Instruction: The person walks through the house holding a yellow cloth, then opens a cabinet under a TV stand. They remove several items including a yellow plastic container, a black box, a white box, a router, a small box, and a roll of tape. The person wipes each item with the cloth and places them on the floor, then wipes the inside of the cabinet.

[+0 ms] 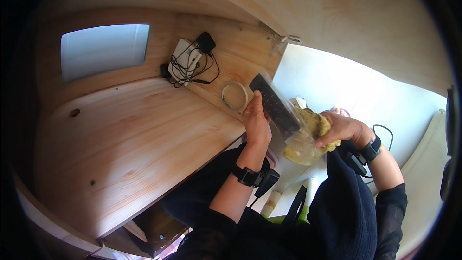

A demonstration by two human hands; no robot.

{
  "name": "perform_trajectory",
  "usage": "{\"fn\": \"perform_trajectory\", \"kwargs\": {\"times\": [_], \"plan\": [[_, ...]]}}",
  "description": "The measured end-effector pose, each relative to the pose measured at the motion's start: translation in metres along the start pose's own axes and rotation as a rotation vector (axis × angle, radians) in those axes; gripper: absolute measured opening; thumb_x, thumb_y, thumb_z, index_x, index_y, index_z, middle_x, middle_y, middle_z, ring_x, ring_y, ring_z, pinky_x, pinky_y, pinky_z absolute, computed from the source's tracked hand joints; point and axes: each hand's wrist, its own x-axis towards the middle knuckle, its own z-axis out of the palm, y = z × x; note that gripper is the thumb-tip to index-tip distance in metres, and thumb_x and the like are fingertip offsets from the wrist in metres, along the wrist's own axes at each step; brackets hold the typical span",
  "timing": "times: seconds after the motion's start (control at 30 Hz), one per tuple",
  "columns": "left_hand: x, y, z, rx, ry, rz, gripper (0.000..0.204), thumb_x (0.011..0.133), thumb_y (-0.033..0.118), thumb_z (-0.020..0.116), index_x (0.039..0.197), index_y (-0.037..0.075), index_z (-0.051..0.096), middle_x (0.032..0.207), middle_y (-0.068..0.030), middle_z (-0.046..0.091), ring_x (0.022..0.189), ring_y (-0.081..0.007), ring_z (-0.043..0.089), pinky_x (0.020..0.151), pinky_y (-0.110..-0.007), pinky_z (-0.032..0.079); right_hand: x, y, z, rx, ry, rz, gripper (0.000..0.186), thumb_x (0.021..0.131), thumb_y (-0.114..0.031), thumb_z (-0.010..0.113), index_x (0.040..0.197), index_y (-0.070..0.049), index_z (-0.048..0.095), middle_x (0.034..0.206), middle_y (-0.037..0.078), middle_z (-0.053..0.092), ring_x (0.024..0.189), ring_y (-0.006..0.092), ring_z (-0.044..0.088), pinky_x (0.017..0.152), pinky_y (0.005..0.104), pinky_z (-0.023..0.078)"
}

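My left hand (257, 124) grips a long, flat black item (277, 110) with rows of small marks, wrapped in a clear plastic bag; its exact kind is hard to make out. The thumb presses on the item's near face. In my right hand (347, 128) is a bunched yellow cloth (315, 123), closed between thumb and fingers. The cloth touches the loose lower end of the bag. Just left of my left fingers is a pale ring like a roll of tape (223, 97); whether they touch it, I cannot tell.
A wooden cabinet shelf (144, 139) spreads out at left. At its back corner sit a white box-like device (179, 62) and a black power adapter (205, 43) with tangled cable. A wooden panel (375, 19) hangs overhead. A cream padded seat (426, 163) stands at right.
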Motion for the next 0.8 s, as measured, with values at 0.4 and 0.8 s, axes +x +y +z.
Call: {"fn": "perform_trajectory", "kwargs": {"times": [0.4, 0.8], "plan": [[-0.033, 0.037, -0.012, -0.247, 0.141, -0.089, 0.036, 0.098, 0.042, 0.041, 0.104, 0.01, 0.054, 0.095, -0.0028, 0.055, 0.084, -0.0155, 0.053, 0.077, -0.03, 0.046, 0.121, -0.056, 0.01, -1.177, 0.751, -0.639, 0.071, 0.077, -0.027, 0.068, 0.135, 0.003, 0.04, 0.132, 0.025, 0.046, 0.126, 0.0344, 0.04, 0.103, 0.0413, 0.036], [-0.041, 0.035, -0.014, -0.224, 0.145, -0.18, 0.034, 0.101, 0.039, 0.036, 0.102, 0.009, 0.054, 0.092, -0.004, 0.057, 0.081, -0.0184, 0.054, 0.079, -0.032, 0.045, 0.309, -0.127, -0.02, -1.448, 0.678, 0.091, 0.057, 0.091, -0.019, 0.048, 0.143, -0.001, 0.034, 0.153, 0.014, 0.023, 0.142, 0.0264, 0.019, 0.112, 0.0432, 0.023]]}}
